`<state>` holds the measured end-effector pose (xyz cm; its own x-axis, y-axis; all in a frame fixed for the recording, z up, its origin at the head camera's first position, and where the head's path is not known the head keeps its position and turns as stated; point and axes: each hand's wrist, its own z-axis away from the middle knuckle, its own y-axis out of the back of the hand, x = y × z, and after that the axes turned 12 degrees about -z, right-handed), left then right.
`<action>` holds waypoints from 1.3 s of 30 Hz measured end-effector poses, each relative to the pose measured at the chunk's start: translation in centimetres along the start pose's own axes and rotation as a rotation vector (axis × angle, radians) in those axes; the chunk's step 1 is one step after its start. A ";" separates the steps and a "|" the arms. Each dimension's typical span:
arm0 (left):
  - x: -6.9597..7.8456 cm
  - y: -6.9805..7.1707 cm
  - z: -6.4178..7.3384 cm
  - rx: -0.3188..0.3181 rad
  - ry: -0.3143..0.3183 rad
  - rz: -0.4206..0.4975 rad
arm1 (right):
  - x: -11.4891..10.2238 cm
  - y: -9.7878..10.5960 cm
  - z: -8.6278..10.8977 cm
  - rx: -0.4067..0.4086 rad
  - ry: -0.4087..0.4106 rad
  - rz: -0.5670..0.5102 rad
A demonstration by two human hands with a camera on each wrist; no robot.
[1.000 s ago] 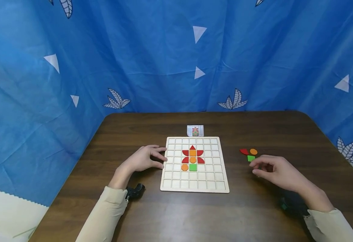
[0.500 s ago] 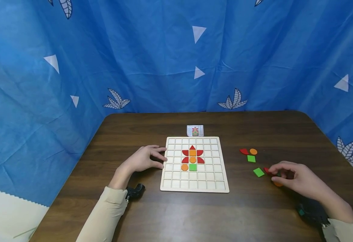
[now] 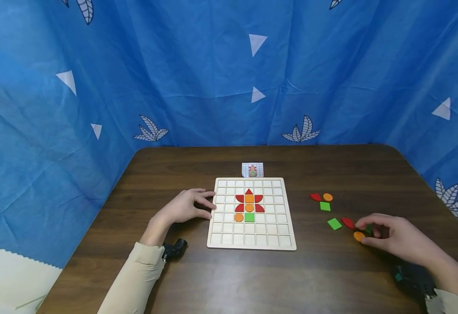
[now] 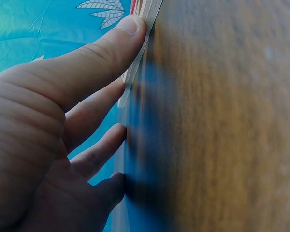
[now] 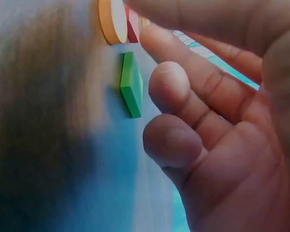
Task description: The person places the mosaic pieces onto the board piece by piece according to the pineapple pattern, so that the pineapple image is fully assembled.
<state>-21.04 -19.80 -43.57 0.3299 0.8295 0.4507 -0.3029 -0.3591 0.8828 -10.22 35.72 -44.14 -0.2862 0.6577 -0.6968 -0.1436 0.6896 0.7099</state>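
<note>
Spread, your left hand (image 3: 184,206) touches the board (image 3: 255,240) at nine o'clock; can't tell if your right hand (image 3: 393,236) grips its nearest disc (image 3: 358,236).

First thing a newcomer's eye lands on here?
Probably the bright red, orange and green pattern on the pale gridded board, mid-table in the head view. Next, likely the vivid blue curtain with white triangles and leaf prints behind the table. Then the two hands: the left hand at the board's left edge, the right hand by loose colored tiles to the board's right.
</note>
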 end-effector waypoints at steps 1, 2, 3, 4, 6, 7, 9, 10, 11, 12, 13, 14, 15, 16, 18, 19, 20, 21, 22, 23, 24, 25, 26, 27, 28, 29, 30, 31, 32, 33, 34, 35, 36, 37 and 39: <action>0.0 0.0 0.0 -0.001 0.000 0.000 | 0.0 0.0 0.1 0.000 0.011 0.001; 0.0 0.0 0.0 -0.002 0.000 -0.001 | 0.1 -0.1 0.1 0.000 0.023 -0.002; 0.0 0.1 0.0 -0.002 0.001 -0.003 | 0.2 -0.2 0.2 -0.001 0.042 -0.009; 0.0 0.0 0.0 -0.002 0.001 -0.005 | 0.2 -0.3 0.2 -0.001 0.061 -0.020; 0.0 0.0 0.0 0.000 0.000 -0.008 | 0.4 -0.6 0.2 0.005 0.108 -0.040; 0.0 0.0 0.0 0.001 -0.002 -0.009 | 0.4 -0.7 0.2 0.005 0.122 -0.051; 0.0 0.0 0.1 0.000 -0.004 -0.008 | 0.4 -0.8 0.3 0.003 0.129 -0.067; 0.0 0.0 0.1 -0.001 -0.005 -0.007 | 0.4 -0.8 0.4 0.003 0.125 -0.068; 0.0 -0.1 0.1 -0.002 -0.006 -0.007 | 0.4 -0.9 0.4 0.003 0.119 -0.066; 0.0 -0.1 0.1 -0.003 -0.006 -0.006 | 0.3 -1.0 0.5 0.003 0.113 -0.063; -0.1 -0.1 0.1 -0.003 -0.005 -0.008 | 0.3 -1.0 0.5 0.000 0.108 -0.058; -0.1 -0.1 0.1 -0.001 -0.002 -0.009 | 0.2 -1.1 0.5 -0.004 0.099 -0.053; -0.1 -0.2 0.1 -0.001 0.000 -0.011 | 0.1 -1.2 0.5 -0.009 0.094 -0.047; -0.2 -0.2 0.1 0.000 0.001 -0.009 | 0.0 -1.2 0.4 -0.011 0.090 -0.043; -0.2 -0.2 0.2 0.001 0.002 -0.006 | -0.2 -1.3 0.4 -0.016 0.087 -0.038; -0.2 -0.2 0.2 0.001 0.002 -0.004 | -0.3 -1.3 0.3 -0.018 0.086 -0.040; -0.2 -0.2 0.2 0.001 0.002 -0.001 | -0.4 -1.4 0.2 -0.018 0.088 -0.043; -0.2 -0.2 0.2 0.001 -0.001 -0.002 | -0.5 -1.4 0.2 -0.016 0.096 -0.048; -0.2 -0.2 0.1 0.002 -0.005 -0.003 | -0.6 -1.3 0.0 -0.017 0.101 -0.054; -0.1 -0.1 0.1 0.003 -0.011 -0.007 | -0.7 -1.3 -0.1 -0.017 0.108 -0.060; -0.1 -0.1 0.1 0.003 -0.016 -0.008 | -0.8 -1.3 -0.2 -0.017 0.114 -0.060; 0.0 0.0 0.0 0.003 -0.016 -0.008 | -1.0 -1.3 -0.4 -0.019 0.118 -0.062; 0.0 0.0 0.0 0.004 -0.018 -0.008 | -1.2 -1.3 -0.6 -0.022 0.122 -0.062; 0.0 0.0 0.0 0.002 -0.019 -0.008 | -1.3 -1.3 -0.8 -0.027 0.126 -0.066; 0.1 0.0 0.0 -0.001 -0.019 -0.006 | -1.6 -1.3 -1.0 -0.035 0.129 -0.070; 0.1 0.0 0.0 -0.005 -0.017 -0.004 | -1.7 -1.3 -1.3 -0.045 0.142 -0.078; 0.1 0.0 0.0 -0.009 -0.014 -0.003 | -2.0 -1.4 -1.5 -0.058 0.149 -0.086; 0.1 0.0 0.0 -0.011 -0.010 -0.004 | -2.2 -1.4 -1.8 -0.072 0.157 -0.099; 0.0 0.1 0.0 -0.011 -0.015 -0.008 | -2.5 -1.5 -2.2 -0.088 0.171 -0.114; 0.0 0.1 0.0 -0.011 -0.014 -0.010 | -2.8 -1.6 -2.6 -0.102 0.185 -0.126; 0.0 0.1 0.0 -0.010 -0.014 -0.010 | -3.2 -1.7 -3.1 -0.118 0.197 -0.139; 0.1 0.2 0.1 -0.009 -0.013 -0.010 | -3.6 -1.8 -3.7 -0.132 0.206 -0.147; 0.1 0.2 0.1 -0.007 -0.014 -0.008 | -4.1 -2.0 -4.2 -0.140 0.206 -0.151; 0.1 0.2 0.1 -0.007 -0.015 -0.006 | -4.5 -2.2 -4.8 -0.152 0.213 -0.155; 0.2 0.2 0.3 -0.011 -0.012 0.003 | -5.5 -2.8 -5.9 -0.179 0.225 -0.171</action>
<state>-20.81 -19.85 -43.31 0.3400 0.8231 0.4549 -0.3134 -0.3569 0.8800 -13.86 28.36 -41.72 -0.4431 0.4396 -0.7813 -0.3657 0.7071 0.6053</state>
